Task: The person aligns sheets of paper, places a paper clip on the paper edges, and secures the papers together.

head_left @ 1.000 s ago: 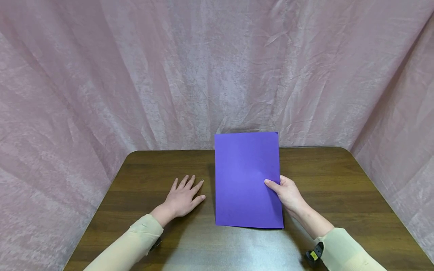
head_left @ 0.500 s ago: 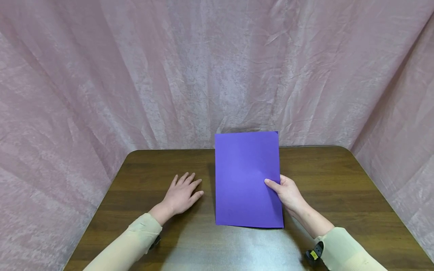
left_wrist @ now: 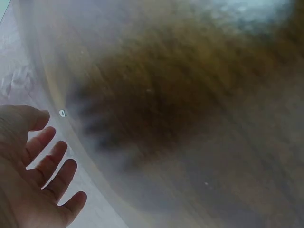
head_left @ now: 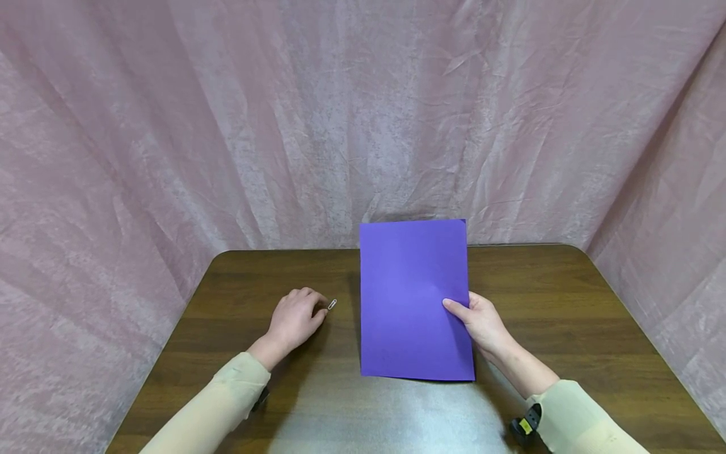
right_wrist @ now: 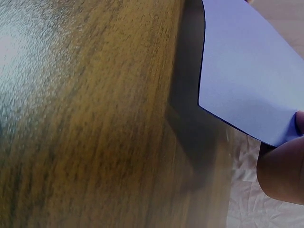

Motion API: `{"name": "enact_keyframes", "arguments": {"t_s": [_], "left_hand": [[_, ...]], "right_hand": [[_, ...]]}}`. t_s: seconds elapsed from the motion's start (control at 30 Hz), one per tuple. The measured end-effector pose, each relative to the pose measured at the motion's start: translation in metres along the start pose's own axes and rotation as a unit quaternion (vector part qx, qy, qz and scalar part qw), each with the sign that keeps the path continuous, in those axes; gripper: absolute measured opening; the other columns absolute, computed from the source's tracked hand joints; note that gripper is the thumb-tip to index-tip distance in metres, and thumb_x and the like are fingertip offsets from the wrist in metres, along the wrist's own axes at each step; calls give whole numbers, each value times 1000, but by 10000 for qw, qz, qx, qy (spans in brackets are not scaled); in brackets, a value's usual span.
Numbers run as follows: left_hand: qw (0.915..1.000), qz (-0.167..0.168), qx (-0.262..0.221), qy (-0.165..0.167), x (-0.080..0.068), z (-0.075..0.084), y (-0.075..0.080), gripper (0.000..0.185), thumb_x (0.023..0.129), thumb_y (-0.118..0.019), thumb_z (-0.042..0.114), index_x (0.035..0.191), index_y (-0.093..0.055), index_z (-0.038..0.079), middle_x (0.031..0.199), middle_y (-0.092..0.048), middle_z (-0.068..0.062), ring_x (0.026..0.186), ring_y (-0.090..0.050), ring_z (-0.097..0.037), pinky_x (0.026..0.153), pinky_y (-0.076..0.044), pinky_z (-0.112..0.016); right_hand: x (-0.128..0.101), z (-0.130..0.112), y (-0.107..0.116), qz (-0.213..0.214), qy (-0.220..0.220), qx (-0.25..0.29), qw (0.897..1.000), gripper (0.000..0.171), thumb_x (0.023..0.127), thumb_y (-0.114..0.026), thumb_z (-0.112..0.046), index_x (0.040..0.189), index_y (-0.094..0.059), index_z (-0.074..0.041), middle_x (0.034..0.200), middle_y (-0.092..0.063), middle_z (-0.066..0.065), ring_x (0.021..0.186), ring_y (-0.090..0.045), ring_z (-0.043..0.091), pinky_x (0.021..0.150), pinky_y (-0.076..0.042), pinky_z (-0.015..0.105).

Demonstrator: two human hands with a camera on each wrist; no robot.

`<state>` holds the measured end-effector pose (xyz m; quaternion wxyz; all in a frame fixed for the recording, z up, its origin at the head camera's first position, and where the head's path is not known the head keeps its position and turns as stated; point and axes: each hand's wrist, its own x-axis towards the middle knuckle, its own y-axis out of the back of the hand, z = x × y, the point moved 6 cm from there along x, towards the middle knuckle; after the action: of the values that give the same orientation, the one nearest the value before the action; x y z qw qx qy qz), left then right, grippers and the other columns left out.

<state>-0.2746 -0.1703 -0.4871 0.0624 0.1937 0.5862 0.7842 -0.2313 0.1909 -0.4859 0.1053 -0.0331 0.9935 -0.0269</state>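
My right hand [head_left: 482,321] pinches the right edge of a purple sheet of paper [head_left: 411,265], thumb on top and the other fingers hidden behind. The right wrist view shows that the sheet [right_wrist: 247,71] bends slightly and casts a shadow on the wood. On the left, a small pale paper clip [head_left: 332,304] sits just beyond the fingertips of my left hand [head_left: 295,318]. These fingers bend loosely. From the left wrist, the hand [left_wrist: 33,166] has its fingers spread apart, with a narrow gap between the thumb tip and the clip [left_wrist: 62,113].
A brown wooden table [head_left: 544,296] with rounded far corners lies under both hands. Pink velvety curtains [head_left: 340,113] hang behind it and along the sides. A dark wrist strap [head_left: 526,425] shows at the right sleeve.
My left hand has drawn back a little and its spread fingers have bent in, leaving the paper clip in plain sight. My right hand and the purple sheet have stayed nearly still.
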Motion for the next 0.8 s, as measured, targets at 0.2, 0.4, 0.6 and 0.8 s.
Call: {"name": "enact_keyframes", "arguments": {"t_s": [0.2,0.4,0.6,0.8], "left_hand": [[9996,-96,-51,278,7,-3,-3,10,91,-77,24,99,-77,19,109,-69,-3,106,-62,-32,89,-50,-51],[9984,-201,-108,525,12,-4,-8,8,91,-77,26,96,-77,20,109,-69,-5,107,-61,-34,87,-51,-53],[9960,-294,-259,799,16,-7,-13,9,93,-77,28,97,-77,20,121,-65,-9,119,-55,-38,96,-47,-56],[9946,-353,-356,910,20,-9,-19,13,95,-75,32,99,-75,20,143,-57,-15,139,-41,-41,110,-36,-61]], "right_hand": [[0,0,0,2,32,-11,10000,29,103,-65,-19,123,-62,1,88,-76,6,75,-73,20,66,-60,37],[0,1,0,25,11,38,10000,26,102,-65,-19,121,-63,0,88,-76,6,75,-73,20,66,-60,37],[0,1,-1,17,31,80,10000,25,102,-65,-18,120,-63,-1,88,-76,6,75,-73,20,66,-60,37],[0,0,-1,11,51,68,10000,24,102,-65,-18,119,-63,-1,88,-76,6,75,-73,20,66,-60,37]]}}
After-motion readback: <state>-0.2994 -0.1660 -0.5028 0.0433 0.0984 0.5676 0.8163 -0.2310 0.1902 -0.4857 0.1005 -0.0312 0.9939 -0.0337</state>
